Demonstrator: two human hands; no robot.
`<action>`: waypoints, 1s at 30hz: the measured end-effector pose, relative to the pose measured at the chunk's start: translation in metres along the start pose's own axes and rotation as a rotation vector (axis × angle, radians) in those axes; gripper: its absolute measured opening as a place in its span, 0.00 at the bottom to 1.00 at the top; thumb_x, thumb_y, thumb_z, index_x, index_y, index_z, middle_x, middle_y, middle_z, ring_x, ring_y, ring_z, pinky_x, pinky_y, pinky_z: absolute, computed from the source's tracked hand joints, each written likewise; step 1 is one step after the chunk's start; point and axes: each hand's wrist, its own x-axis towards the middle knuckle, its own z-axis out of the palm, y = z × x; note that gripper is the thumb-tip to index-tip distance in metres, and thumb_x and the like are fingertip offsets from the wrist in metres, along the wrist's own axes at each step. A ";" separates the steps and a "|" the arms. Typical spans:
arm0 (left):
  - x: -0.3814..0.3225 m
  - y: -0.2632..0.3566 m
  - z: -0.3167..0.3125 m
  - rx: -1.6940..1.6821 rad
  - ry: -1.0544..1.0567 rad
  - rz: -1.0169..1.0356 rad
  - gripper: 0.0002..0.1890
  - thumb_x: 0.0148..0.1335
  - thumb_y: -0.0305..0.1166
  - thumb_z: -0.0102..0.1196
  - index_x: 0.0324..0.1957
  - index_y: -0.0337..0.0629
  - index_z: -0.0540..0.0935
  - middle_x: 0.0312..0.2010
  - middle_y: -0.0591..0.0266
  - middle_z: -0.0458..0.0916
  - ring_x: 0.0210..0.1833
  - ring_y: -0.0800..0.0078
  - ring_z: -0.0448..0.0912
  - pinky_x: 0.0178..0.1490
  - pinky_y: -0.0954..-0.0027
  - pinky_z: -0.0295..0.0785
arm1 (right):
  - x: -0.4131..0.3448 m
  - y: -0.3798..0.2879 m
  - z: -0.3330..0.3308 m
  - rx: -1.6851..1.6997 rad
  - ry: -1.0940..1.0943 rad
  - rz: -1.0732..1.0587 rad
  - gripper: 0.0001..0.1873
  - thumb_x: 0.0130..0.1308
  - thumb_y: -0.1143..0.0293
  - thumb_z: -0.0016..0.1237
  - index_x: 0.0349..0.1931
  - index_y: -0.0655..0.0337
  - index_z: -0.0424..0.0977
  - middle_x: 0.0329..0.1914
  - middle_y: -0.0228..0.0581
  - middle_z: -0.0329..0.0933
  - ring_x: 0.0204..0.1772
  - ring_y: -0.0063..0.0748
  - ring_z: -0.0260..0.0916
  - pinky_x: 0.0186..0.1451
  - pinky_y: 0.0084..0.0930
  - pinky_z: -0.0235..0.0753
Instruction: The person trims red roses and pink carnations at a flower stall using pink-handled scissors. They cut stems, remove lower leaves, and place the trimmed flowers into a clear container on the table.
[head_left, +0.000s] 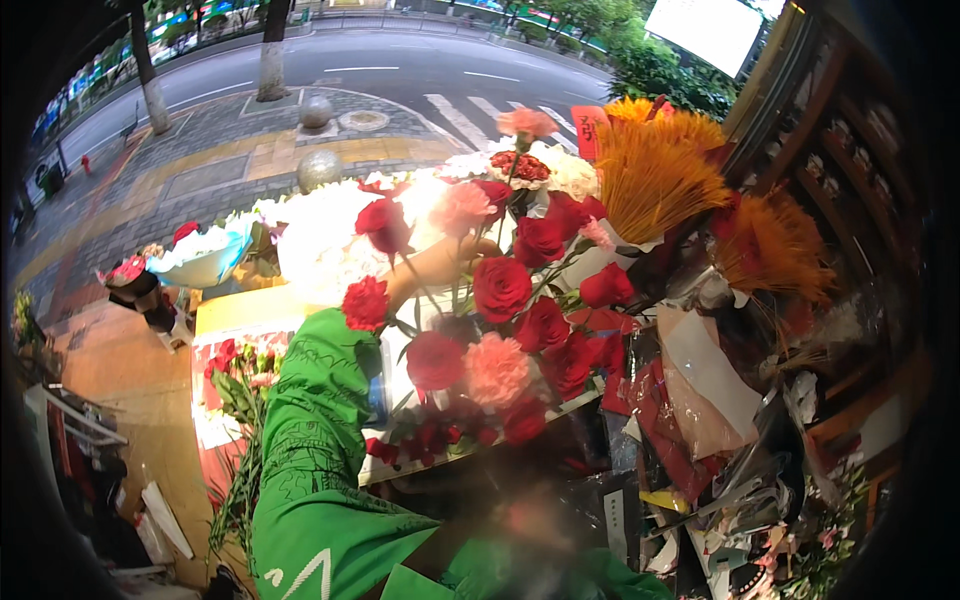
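Observation:
My left arm, in a green printed sleeve, reaches forward on the left side of a loose bunch of flowers. My left hand (442, 264) is behind the front blooms, its fingers curled near the thin stem of a tall pink carnation (525, 122). Blooms partly cover the fingers, so their grip is unclear. Red roses (502, 288), a red carnation (365, 303) and a coral-pink carnation (497, 370) fan out close before me. Where these stems come together is hidden. My right hand is out of view. Below the bunch, a blurred shape cannot be made out.
A white-topped table (390, 469) lies under the flowers. Bundles of orange dried wheat (660, 176) stand at back right. Wrapping paper (705, 382) and clear film crowd the right side. Cut flowers with long green stems (244, 450) lie left of my sleeve. A blue-wrapped bouquet (204, 255) stands farther left.

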 end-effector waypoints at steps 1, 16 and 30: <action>0.007 -0.006 -0.009 0.398 -0.075 0.235 0.14 0.65 0.35 0.43 0.49 0.39 0.72 0.42 0.61 0.76 0.42 0.71 0.75 0.45 0.71 0.71 | 0.000 -0.001 0.000 -0.009 0.002 -0.012 0.17 0.58 0.54 0.46 0.37 0.58 0.72 0.33 0.46 0.76 0.39 0.53 0.72 0.37 0.39 0.70; 0.005 -0.004 0.012 0.311 -0.073 0.190 0.12 0.45 0.23 0.56 0.35 0.38 0.74 0.26 0.61 0.75 0.30 0.72 0.73 0.35 0.69 0.68 | 0.030 0.015 0.021 -0.149 0.118 -0.521 0.11 0.60 0.63 0.46 0.29 0.62 0.69 0.25 0.43 0.70 0.30 0.49 0.69 0.29 0.33 0.67; -0.016 -0.004 0.019 0.373 -0.050 0.154 0.14 0.49 0.26 0.55 0.41 0.37 0.76 0.29 0.61 0.78 0.33 0.74 0.74 0.37 0.71 0.70 | 0.012 0.008 0.012 -0.116 0.155 -0.347 0.14 0.60 0.57 0.44 0.31 0.60 0.70 0.29 0.46 0.73 0.33 0.53 0.71 0.33 0.40 0.70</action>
